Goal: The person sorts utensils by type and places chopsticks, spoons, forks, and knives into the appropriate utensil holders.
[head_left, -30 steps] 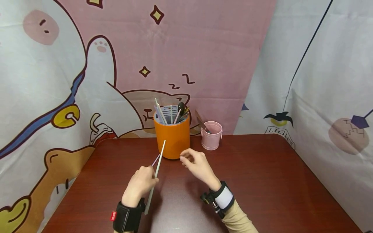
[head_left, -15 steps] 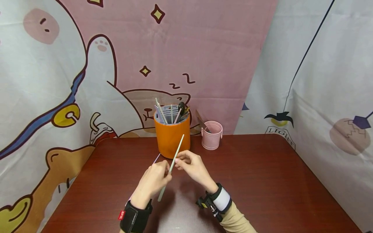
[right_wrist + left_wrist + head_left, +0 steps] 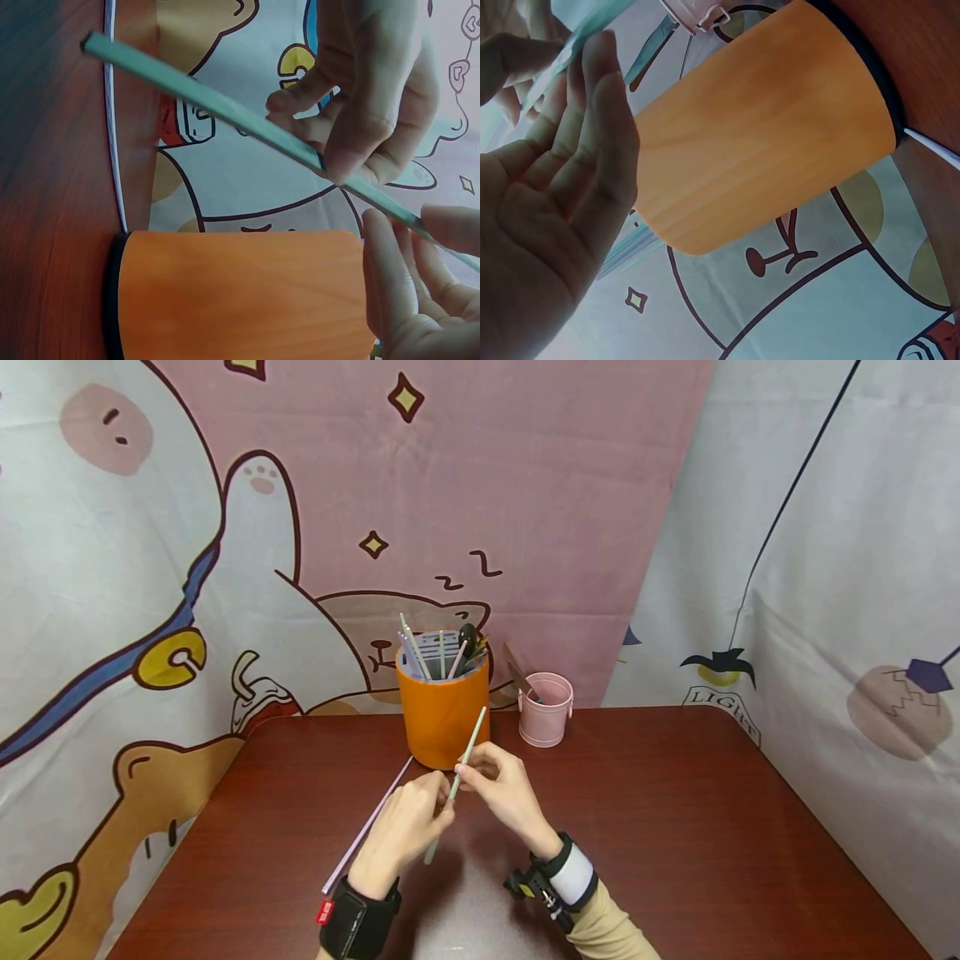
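Observation:
A long thin pale green stick [image 3: 474, 737] slants upward between my two hands, in front of the orange cylindrical holder [image 3: 442, 722]. My left hand [image 3: 408, 820] pinches it between thumb and fingers, below the middle. Higher up, the thumb and fingertips of my right hand [image 3: 504, 789] pinch the same stick. In the right wrist view, the stick [image 3: 195, 94] shows a dark lower end, and both hands grip it a short way apart. A thin lilac stick [image 3: 367, 827] lies on the table beside my left hand, its far end at the holder's base.
Several thin sticks [image 3: 416, 647] and a dark round-topped item [image 3: 467, 633] stand in the orange holder. To its right is a small pink bucket [image 3: 542, 727] with a brown-handled tool [image 3: 519, 675]. The brown table [image 3: 675, 827] meets a printed cloth [image 3: 562, 527] behind.
My left hand has carried the green stick right and forward to my right hand, whose fingers now pinch it too. More of the lilac stick is uncovered on the table.

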### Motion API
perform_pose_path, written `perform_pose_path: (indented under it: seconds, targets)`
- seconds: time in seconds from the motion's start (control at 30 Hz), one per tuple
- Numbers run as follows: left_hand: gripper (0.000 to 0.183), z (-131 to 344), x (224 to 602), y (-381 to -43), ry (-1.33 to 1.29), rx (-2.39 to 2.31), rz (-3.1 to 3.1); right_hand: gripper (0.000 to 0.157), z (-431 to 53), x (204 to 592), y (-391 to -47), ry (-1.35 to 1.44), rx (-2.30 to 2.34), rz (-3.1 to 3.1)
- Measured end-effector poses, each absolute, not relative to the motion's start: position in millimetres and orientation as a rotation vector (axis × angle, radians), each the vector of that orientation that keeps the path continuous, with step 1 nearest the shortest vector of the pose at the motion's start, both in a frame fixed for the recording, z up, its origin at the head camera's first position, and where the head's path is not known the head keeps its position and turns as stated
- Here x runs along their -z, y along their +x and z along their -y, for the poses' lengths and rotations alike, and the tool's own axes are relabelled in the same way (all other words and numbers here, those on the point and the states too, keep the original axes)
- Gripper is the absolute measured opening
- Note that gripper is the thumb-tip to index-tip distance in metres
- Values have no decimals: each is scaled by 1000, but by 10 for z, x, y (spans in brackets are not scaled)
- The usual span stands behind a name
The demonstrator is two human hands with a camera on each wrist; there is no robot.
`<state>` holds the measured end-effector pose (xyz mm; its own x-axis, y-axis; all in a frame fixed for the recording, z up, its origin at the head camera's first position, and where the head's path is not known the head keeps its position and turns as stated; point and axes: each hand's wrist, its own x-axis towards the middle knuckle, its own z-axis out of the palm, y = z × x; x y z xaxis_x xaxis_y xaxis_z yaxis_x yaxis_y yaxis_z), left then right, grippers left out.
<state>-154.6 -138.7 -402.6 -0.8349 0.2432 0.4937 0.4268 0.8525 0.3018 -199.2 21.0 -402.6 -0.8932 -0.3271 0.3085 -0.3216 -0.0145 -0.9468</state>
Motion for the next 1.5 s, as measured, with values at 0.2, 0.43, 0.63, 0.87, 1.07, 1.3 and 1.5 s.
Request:
perform_pose_path:
  seconds: [0.2, 0.43, 0.63, 0.87, 1.07, 1.3, 1.5]
  targets:
    - [19, 1439, 4052, -1573, -466, 576, 2616, 16, -208, 4015, -1995, -692, 2203, -2223]
    - [22, 1716, 4144, -1653, -251, 589, 2782, 19, -251, 3987, -2029, -662, 2247, -2270]
    - [24, 1975, 4296, -1701, -17, 416, 2897, 22, -291, 3979, -2038, -653, 2235, -2287]
    - [21, 2117, 4462, -1714, 104, 378, 2988, 17, -310, 3984, -2049, -621, 2218, -2296]
    - [17, 2152, 4561, -1743, 134, 385, 3019, 16, -309, 3980, -2057, -618, 2209, -2305]
    - [4, 2152, 4621, -1769, 149, 383, 3011, 15, -322, 3976, -2070, -653, 2229, -2350]
    - [4, 2175, 4619, -1762, 152, 408, 3033, 18, -351, 3907, -2037, -686, 2333, -2374]
